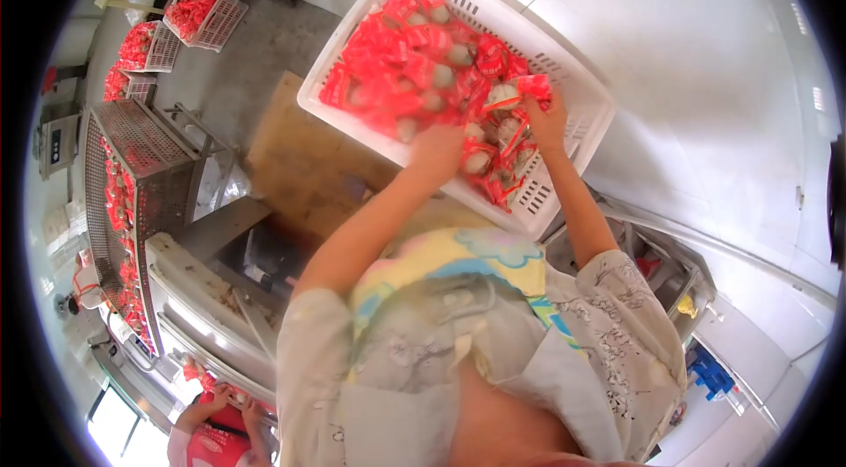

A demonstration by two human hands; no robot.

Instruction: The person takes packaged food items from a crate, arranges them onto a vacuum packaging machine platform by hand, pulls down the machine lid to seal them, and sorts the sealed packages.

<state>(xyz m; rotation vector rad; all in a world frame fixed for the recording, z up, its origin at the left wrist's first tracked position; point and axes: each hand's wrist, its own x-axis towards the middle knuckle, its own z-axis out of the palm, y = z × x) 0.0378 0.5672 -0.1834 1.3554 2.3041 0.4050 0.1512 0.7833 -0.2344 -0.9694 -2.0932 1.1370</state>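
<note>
A white plastic crate (313, 84) tilts across the upper middle, holding many small red-and-clear plastic packets (427, 70) with pale, rounded contents. My right hand (548, 122) is over the crate's right part, its fingers closed on a red packet (535, 86). My left hand (438, 152) is at the crate's near side, over the packets. It is smeared by motion and its fingers are not clear, so I cannot make out whether it grips anything.
More crates (211, 22) of red packets stand on the floor at upper left. A perforated metal trough (145, 137) with red packets runs along the left. A co-worker in a red apron (216, 445) handles something at lower left. A white wall (696, 88) is on the right.
</note>
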